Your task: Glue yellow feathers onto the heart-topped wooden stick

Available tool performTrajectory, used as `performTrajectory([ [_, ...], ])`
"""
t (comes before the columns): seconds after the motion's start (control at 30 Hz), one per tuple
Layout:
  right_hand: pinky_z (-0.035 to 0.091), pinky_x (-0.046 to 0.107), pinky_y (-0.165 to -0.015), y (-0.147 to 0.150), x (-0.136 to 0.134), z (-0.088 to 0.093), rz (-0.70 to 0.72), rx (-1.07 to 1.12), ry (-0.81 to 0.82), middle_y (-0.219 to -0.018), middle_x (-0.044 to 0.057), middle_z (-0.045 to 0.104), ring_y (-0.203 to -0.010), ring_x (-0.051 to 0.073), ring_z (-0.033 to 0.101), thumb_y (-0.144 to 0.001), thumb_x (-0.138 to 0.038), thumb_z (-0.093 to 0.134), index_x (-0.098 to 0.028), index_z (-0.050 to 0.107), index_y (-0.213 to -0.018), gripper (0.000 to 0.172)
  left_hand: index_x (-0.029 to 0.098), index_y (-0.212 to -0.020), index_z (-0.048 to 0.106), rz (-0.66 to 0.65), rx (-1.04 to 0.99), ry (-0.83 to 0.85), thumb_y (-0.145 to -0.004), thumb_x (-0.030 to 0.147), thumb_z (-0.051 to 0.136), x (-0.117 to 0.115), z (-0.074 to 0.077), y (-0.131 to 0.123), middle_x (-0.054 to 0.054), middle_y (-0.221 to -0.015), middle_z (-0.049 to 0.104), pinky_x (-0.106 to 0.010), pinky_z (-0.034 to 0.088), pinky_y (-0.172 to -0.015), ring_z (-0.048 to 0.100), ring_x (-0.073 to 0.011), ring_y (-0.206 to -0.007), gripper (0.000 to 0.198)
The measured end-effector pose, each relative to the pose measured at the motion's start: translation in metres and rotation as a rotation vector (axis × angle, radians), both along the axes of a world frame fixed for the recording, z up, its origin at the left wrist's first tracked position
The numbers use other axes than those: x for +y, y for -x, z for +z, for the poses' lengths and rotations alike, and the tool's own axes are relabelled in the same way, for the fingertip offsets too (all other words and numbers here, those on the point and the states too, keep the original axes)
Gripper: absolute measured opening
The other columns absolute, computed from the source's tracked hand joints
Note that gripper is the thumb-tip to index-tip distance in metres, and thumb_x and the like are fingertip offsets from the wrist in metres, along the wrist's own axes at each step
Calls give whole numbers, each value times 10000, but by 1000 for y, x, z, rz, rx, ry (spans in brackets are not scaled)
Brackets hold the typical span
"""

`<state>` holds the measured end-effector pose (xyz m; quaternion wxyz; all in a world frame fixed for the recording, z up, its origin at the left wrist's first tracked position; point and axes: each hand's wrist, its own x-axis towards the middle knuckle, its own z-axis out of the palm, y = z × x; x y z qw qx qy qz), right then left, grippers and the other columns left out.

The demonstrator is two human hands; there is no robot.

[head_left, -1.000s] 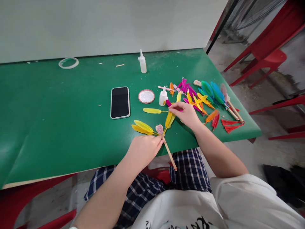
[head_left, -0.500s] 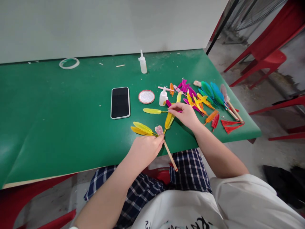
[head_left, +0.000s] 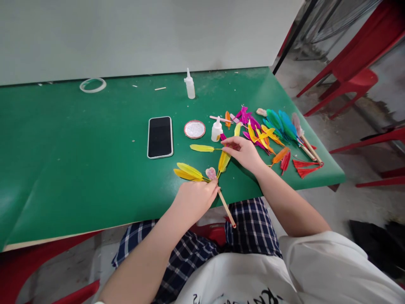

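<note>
My left hand [head_left: 195, 196] is closed around a wooden stick [head_left: 227, 207] that has a pinkish heart-shaped piece [head_left: 211, 172] at its top. Yellow feathers [head_left: 189, 170] fan out to the left of the heart, and another yellow feather bunch [head_left: 224, 160] rises to its right. Their quills meet at my left fingers. Between its fingertips my right hand [head_left: 242, 153] pinches the quill of a single light yellow feather [head_left: 201, 148], whose vane points left. Just beyond the right hand stands a small white glue bottle [head_left: 217, 130].
A phone [head_left: 160, 137] and a round red-rimmed lid [head_left: 194, 129] lie on the green table [head_left: 79, 169]. Farther back are a second glue bottle [head_left: 190, 85] and a tape ring [head_left: 93, 85]. Magenta feathers [head_left: 249, 118], blue feathers [head_left: 286, 125] and red tassels [head_left: 306, 168] lie at right.
Both hands keep nearly the same place and grip. The right fingers have shifted very slightly; the view has tilted a little.
</note>
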<state>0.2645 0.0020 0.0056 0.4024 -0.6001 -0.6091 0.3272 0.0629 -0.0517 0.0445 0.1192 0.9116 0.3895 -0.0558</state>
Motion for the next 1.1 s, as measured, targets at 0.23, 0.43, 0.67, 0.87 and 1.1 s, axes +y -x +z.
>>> performTrajectory([
  [0.23,497,325,-759,-1,1,-5,111,210,93,-866,30,642,-789,142,607,-709,-250,633,-192,558,-1096,399,211,-1113,578,12,-10,36,-917,334,345,1,4,3,-40,-760,692,-236,389,-481,656,-194,-664,329],
  [0.43,533,282,-642,2,-4,2,170,379,290,-677,-44,608,-640,122,615,-659,-206,672,-225,405,-1251,650,213,-1127,575,21,-25,49,-919,338,337,2,4,4,-47,-757,692,-236,405,-502,657,-196,-663,340],
  [0.67,551,251,-530,4,-5,5,157,361,347,-525,-111,479,-483,89,560,-633,-165,685,-247,367,-1304,747,228,-1129,575,35,-28,46,-921,343,328,1,3,4,-47,-777,694,-248,423,-517,660,-208,-682,342],
  [0.87,560,254,-530,4,-4,1,151,337,335,-522,-112,465,-487,87,558,-633,-188,694,-249,386,-1295,733,229,-1126,571,34,-10,38,-924,349,316,1,4,3,-44,-761,692,-256,429,-509,658,-212,-661,347],
  [1.1,551,241,-510,5,-4,6,156,245,330,-489,-118,380,-428,50,455,-638,-217,692,-194,535,-1159,545,198,-1163,543,23,40,-30,-921,326,327,-3,3,0,-57,-710,682,-259,437,-509,658,-213,-634,349],
])
